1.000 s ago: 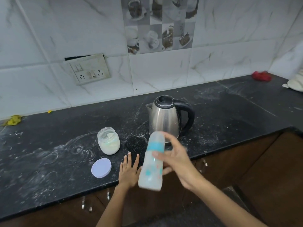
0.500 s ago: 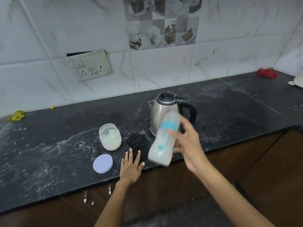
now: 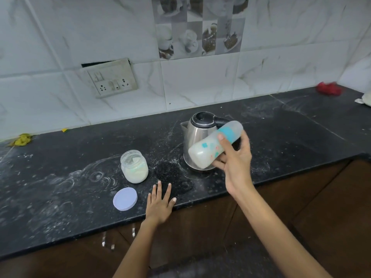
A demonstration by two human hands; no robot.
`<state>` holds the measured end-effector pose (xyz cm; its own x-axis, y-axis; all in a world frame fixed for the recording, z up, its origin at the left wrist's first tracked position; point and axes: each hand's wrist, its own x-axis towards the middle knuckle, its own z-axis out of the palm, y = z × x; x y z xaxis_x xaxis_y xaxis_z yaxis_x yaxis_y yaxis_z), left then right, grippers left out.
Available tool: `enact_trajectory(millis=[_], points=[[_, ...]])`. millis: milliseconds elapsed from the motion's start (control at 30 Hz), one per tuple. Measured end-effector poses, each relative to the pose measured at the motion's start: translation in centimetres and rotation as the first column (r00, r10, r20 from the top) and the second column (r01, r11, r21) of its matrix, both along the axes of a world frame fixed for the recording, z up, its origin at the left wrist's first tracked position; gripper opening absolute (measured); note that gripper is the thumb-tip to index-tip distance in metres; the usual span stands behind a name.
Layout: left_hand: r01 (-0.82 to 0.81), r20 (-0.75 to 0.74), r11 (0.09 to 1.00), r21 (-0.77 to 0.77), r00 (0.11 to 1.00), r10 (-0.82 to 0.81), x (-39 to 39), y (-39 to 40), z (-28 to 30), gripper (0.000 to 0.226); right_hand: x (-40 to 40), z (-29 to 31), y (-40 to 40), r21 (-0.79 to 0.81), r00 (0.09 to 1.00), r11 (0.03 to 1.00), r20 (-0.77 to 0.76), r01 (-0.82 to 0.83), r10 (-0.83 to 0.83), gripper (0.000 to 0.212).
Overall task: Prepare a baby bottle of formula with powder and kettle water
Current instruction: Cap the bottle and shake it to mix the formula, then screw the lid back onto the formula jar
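My right hand [image 3: 236,157] grips a capped baby bottle [image 3: 208,149] with a teal collar and milky liquid inside. The bottle lies almost on its side in the air, its cap end pointing up and right, in front of the steel kettle [image 3: 197,133]. The kettle stands on the black counter [image 3: 60,187] with its lid shut. Left of it stands an open glass jar of white powder [image 3: 135,166], and the jar's pale lilac lid [image 3: 125,198] lies flat near the counter's front edge. My left hand [image 3: 160,201] rests flat on that edge, fingers spread, holding nothing.
White powder is smeared over the counter around the jar and kettle. A switch and socket plate [image 3: 110,79] hangs on the tiled wall. A yellow scrap [image 3: 22,139] lies far left, a red cloth [image 3: 328,88] far right. Brown cabinet doors [image 3: 321,217] lie below the counter.
My right hand has lifted the bottle up and to the right while tipping it from nearly upright to almost horizontal. The left hand has stayed on the counter edge.
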<state>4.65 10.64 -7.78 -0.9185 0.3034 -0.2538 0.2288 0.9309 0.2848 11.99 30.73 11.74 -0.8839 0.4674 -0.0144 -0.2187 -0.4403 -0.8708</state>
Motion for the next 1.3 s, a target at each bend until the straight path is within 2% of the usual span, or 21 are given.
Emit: enact_trajectory(millis=[33, 100, 133, 233, 333, 467, 667, 867, 1000, 1100, 1200, 1300], points=[[-0.004, 0.002, 1.000, -0.003, 1.000, 0.004, 0.0, 0.0, 0.0, 0.107, 0.2, -0.6, -0.3, 0.075, 0.998, 0.996, 0.036, -0.053, 0.050, 0.065], [-0.005, -0.012, 1.000, -0.030, 1.000, 0.004, -0.1, 0.1, 0.0, 0.074, 0.9, -2.5, -1.4, 0.258, 0.972, 0.940, 0.127, -0.224, 0.197, 0.071], [0.001, -0.017, 0.999, -0.039, 1.000, -0.002, -0.1, 0.1, 0.1, 0.066, 1.1, -3.4, -1.7, 0.321, 0.961, 0.908, 0.160, -0.268, 0.227, 0.073], [0.008, -0.009, 0.999, -0.038, 1.000, -0.008, -0.1, 0.0, 0.0, 0.062, 0.2, -5.6, -2.2, 0.450, 0.977, 0.867, 0.124, -0.213, 0.175, 0.079], [0.004, -0.009, 1.000, -0.029, 1.000, -0.005, -0.1, 0.2, 0.1, 0.061, -1.7, -7.5, -2.1, 0.627, 0.994, 0.771, 0.065, -0.113, 0.093, 0.078], [-0.001, -0.008, 1.000, -0.023, 1.000, 0.001, 0.0, 0.2, 0.0, 0.061, -4.2, -10.6, -2.2, 0.726, 0.996, 0.684, 0.082, -0.075, 0.022, 0.074], [-0.009, -0.014, 1.000, -0.018, 1.000, 0.009, 0.0, 0.3, 0.2, 0.060, -5.9, -14.1, -3.0, 0.789, 0.993, 0.614, 0.094, -0.034, -0.066, 0.076], [0.006, -0.026, 1.000, -0.004, 1.000, -0.006, 0.1, 0.1, 0.1, 0.061, -5.0, -15.2, -3.6, 0.784, 0.988, 0.618, 0.135, -0.056, -0.081, 0.075], [0.022, -0.125, 0.992, 0.121, 0.992, -0.007, 0.9, -0.7, 0.7, 0.063, -1.2, -16.1, -5.5, 0.800, 0.979, 0.594, 0.043, 0.084, -0.197, 0.050], [0.008, -0.254, 0.983, 0.185, 0.966, 0.040, 2.0, -2.5, 1.8, 0.059, -0.4, -17.1, -7.7, 0.816, 0.994, 0.577, 0.030, 0.039, -0.109, 0.039], [-0.088, -0.355, 0.961, 0.263, 0.917, 0.181, 2.8, -5.6, 2.7, 0.048, -1.7, -17.4, -10.3, 0.816, 0.996, 0.573, 0.085, -0.081, 0.020, 0.034], [-0.217, -0.394, 0.946, 0.242, 0.869, 0.300, 3.4, -9.2, 3.2, 0.045, -3.5, -17.0, -13.0, 0.811, 0.987, 0.562, 0.112, -0.159, 0.117, 0.028]])
